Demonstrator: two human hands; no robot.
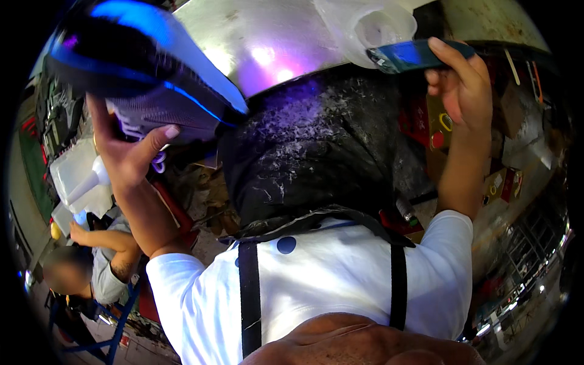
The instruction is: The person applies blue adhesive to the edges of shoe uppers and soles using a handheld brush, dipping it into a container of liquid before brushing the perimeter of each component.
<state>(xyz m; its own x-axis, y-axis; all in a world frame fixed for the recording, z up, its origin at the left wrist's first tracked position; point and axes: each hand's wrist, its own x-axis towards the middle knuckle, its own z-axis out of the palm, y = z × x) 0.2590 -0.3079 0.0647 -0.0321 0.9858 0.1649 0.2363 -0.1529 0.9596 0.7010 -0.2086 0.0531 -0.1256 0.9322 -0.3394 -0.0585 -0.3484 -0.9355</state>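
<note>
My left hand (pixel 131 152) is raised and grips a dark sports shoe (pixel 152 79) with a pale sole, lit blue along its edge. My right hand (pixel 462 85) is also up and pinches a flat, dark, glossy strip (pixel 407 56) at one end. The strip's other end reaches to the mouth of a translucent plastic jug (pixel 371 27). Between my arms lies a black, white-speckled cloth (pixel 316 152) that hangs below a shiny metal surface (pixel 261 36). I wear a white short-sleeved shirt with black straps.
Another person (pixel 91 261) in a grey shirt sits low at the left, next to white plastic containers (pixel 76 173). Cardboard boxes and packages (pixel 505 140) are piled at the right. Scraps and clutter cover the ground below the cloth.
</note>
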